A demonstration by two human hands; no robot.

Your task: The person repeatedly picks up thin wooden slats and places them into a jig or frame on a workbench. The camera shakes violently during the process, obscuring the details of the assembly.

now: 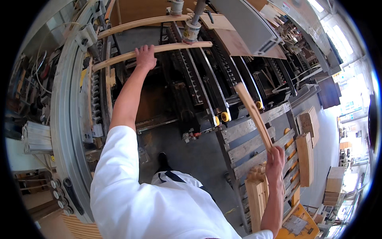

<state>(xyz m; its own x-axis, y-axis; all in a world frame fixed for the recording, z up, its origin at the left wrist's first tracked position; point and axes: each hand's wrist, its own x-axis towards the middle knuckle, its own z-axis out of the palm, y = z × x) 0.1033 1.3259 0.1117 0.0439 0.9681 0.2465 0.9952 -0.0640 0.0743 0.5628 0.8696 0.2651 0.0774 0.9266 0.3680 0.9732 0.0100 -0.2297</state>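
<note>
My left hand [145, 57] reaches forward over a long wooden strip [115, 61] lying across the machine, with its fingers curled over the far side. A cylindrical clamp head [191, 32] on a metal rod stands over the right part of that strip. Farther back, a second wooden strip [137, 26] spans the machine under another clamp head [176, 8]. Low on the right, my right hand [275, 157] is closed around the near end of a grooved wooden strip [254, 111]. This strip points up and away, its far end close to the machine's rails.
A grey metal beam [65, 103] runs along the left. Dark toothed rails [195, 75] with yellow rollers [225, 116] fill the middle. At right stands a slatted pallet [246, 131] with stacked wooden pieces [256, 195]. A grey panel [246, 26] overhangs the back right.
</note>
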